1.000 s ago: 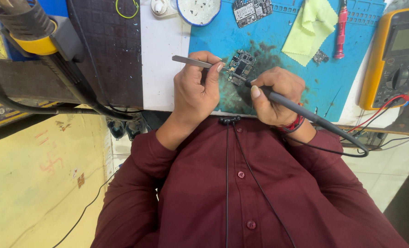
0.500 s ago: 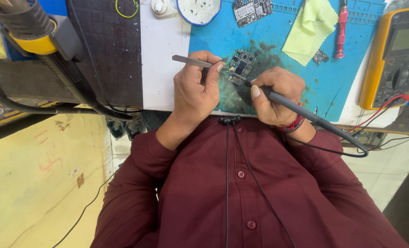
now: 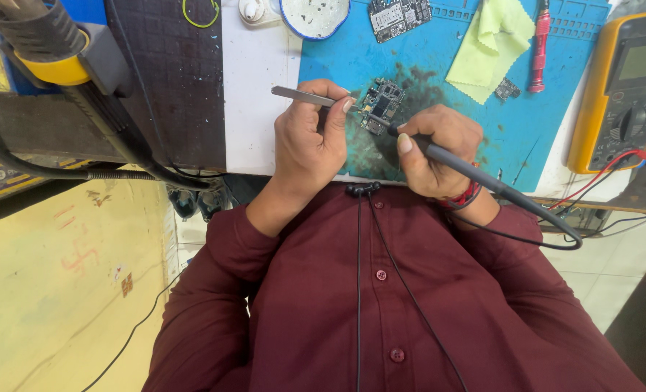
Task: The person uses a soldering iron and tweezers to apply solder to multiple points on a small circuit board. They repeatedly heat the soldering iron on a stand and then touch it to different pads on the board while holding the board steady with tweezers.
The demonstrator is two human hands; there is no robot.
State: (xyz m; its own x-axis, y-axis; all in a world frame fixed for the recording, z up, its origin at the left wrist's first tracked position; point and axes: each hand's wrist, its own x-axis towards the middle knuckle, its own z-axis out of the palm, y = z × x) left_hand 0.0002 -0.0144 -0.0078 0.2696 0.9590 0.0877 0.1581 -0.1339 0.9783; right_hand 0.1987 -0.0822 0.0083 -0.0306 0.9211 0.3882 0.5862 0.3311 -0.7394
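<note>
A small dark circuit board (image 3: pixel 381 105) lies on a blue work mat (image 3: pixel 439 87). My left hand (image 3: pixel 310 141) pinches metal tweezers (image 3: pixel 305 96), their tips at the board's left edge. My right hand (image 3: pixel 435 149) grips a grey soldering iron (image 3: pixel 475 174) like a pen, its tip touching the board's lower right side. The iron's black cord (image 3: pixel 548 232) loops off to the right. A red band sits on my right wrist.
A yellow multimeter (image 3: pixel 624 87) with red and black leads stands at right. A yellow-green cloth (image 3: pixel 490 40), a red tool (image 3: pixel 539 43), a second circuit board (image 3: pixel 399 14) and a white dish (image 3: pixel 314 14) lie at the mat's far side. A hot-air nozzle with hose (image 3: pixel 47 43) hangs at left.
The soldering iron tip has shifted slightly along the board; both hands stay in nearly the same place.
</note>
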